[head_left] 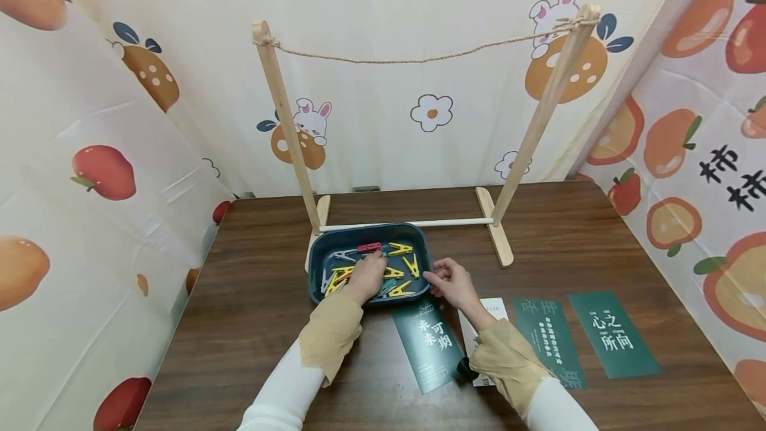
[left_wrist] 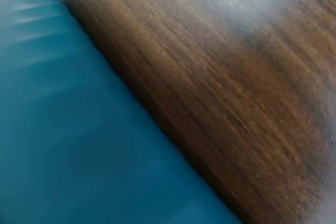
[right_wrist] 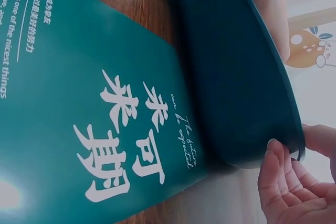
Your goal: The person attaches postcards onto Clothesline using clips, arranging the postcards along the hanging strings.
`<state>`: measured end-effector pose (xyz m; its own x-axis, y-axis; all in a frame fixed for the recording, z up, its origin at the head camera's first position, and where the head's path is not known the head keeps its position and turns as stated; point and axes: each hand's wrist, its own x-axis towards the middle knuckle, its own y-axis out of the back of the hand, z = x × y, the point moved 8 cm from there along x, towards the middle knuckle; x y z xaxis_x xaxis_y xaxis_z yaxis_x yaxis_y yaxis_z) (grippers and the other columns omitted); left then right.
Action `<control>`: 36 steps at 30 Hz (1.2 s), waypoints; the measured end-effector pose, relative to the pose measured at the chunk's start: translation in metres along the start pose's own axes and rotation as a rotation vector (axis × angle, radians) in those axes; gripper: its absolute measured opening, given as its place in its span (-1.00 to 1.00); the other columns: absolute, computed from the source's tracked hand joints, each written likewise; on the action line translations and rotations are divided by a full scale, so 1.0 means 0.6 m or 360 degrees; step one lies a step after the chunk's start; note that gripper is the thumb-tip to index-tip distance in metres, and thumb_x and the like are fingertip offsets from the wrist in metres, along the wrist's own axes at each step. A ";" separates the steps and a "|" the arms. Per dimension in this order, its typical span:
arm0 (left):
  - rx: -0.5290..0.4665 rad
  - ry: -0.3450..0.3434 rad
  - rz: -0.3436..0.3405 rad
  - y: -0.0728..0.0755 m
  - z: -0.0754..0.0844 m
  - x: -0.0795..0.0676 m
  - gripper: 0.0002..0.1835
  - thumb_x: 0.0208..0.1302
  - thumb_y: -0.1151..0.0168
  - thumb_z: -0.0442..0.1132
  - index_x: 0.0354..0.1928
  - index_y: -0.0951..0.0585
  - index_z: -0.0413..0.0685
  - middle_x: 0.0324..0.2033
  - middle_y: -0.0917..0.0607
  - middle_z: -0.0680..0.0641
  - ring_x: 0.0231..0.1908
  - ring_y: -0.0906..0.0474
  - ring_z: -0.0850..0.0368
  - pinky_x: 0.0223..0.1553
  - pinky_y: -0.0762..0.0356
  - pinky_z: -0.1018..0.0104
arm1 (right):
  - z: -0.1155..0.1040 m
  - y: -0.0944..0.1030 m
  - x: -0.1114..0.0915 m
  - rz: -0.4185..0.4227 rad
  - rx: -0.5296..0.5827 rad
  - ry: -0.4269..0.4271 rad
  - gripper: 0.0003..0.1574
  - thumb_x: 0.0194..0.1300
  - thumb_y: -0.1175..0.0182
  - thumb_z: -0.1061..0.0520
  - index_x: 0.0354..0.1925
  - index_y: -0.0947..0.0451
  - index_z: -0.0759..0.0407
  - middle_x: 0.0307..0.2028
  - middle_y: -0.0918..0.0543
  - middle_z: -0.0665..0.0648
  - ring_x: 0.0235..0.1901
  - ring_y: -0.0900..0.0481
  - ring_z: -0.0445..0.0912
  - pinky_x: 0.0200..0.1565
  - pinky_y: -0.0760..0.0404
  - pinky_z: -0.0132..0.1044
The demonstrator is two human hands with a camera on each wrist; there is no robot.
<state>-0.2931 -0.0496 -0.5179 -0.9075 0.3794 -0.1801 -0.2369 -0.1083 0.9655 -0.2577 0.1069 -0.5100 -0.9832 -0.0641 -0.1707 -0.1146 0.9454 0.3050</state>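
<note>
A dark blue plastic basin (head_left: 422, 245) on the table holds yellow clothespins (head_left: 411, 265), a red clothespin (head_left: 369, 247), a grey clothespin (head_left: 345, 255) and several others. My left hand (head_left: 367, 278) reaches down among them. Its fingertips are hidden, so what they hold does not show; the left wrist view catches only the basin's outer wall (left_wrist: 94, 119) and tabletop. At the basin's right front corner, my right hand (head_left: 455, 285) pinches the rim. In the right wrist view its thumb (right_wrist: 320, 139) lies at the edge, fingers outside.
Behind the basin stands a wooden frame (head_left: 538, 118) with a sagging rope (head_left: 419, 60) between its posts. A green card (head_left: 427, 344) lies just in front of the basin. A white card (head_left: 495, 311) and two more green cards (head_left: 613, 334) lie to the right.
</note>
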 end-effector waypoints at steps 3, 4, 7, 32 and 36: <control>-0.0025 0.0007 0.0020 0.001 -0.002 -0.002 -0.78 0.18 -0.10 -0.40 -0.13 -0.58 -0.19 -0.03 -0.49 -0.16 -0.10 -0.47 -0.01 -0.12 -0.45 0.07 | 0.002 0.000 0.000 0.0004 0.0012 -0.0018 -0.67 0.14 -0.19 0.20 -0.17 -0.38 0.39 -0.59 -0.53 0.11 -0.62 -0.55 -0.08 -0.51 -0.57 -0.26; -0.0037 0.0012 0.0022 0.001 -0.003 -0.003 -0.77 0.16 -0.12 -0.39 -0.12 -0.58 -0.20 -0.01 -0.49 -0.16 -0.09 -0.47 -0.01 -0.11 -0.44 0.08 | 0.003 0.000 -0.001 0.0005 0.0013 -0.0025 -0.66 0.15 -0.19 0.20 -0.17 -0.38 0.39 -0.59 -0.53 0.12 -0.61 -0.55 -0.07 -0.50 -0.57 -0.26; -0.0098 0.0018 0.0029 0.005 -0.003 -0.007 -0.75 0.11 -0.18 -0.39 -0.12 -0.57 -0.22 -0.01 -0.49 -0.18 -0.10 -0.47 -0.02 -0.10 -0.44 0.09 | 0.006 0.000 -0.001 0.0011 0.0009 -0.0045 -0.66 0.15 -0.19 0.18 -0.16 -0.39 0.38 -0.59 -0.52 0.13 -0.61 -0.55 -0.07 -0.49 -0.57 -0.26; -0.0456 0.0031 0.0164 0.022 -0.001 -0.035 -0.68 0.11 -0.19 -0.38 -0.05 -0.49 -0.27 -0.05 -0.47 -0.21 -0.04 -0.42 -0.05 -0.05 -0.41 0.16 | 0.024 0.008 -0.009 0.0039 0.0046 -0.0037 -0.79 0.31 0.03 0.22 -0.19 -0.41 0.38 -0.55 -0.52 0.18 -0.62 -0.50 -0.10 -0.52 -0.57 -0.30; -0.0485 0.0057 0.0193 0.028 -0.004 -0.039 -0.68 0.12 -0.19 -0.36 -0.04 -0.50 -0.28 -0.04 -0.45 -0.22 -0.04 -0.41 -0.06 -0.03 -0.39 0.14 | 0.028 0.012 -0.020 0.0065 -0.0097 -0.0006 -0.85 0.24 -0.03 0.29 -0.23 -0.45 0.37 -0.56 -0.53 0.18 -0.62 -0.50 -0.08 -0.56 -0.54 -0.30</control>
<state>-0.2767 -0.0625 -0.4980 -0.9458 0.3148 -0.0793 -0.2145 -0.4226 0.8806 -0.2442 0.1200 -0.5212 -0.9867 -0.0242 -0.1607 -0.0826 0.9261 0.3682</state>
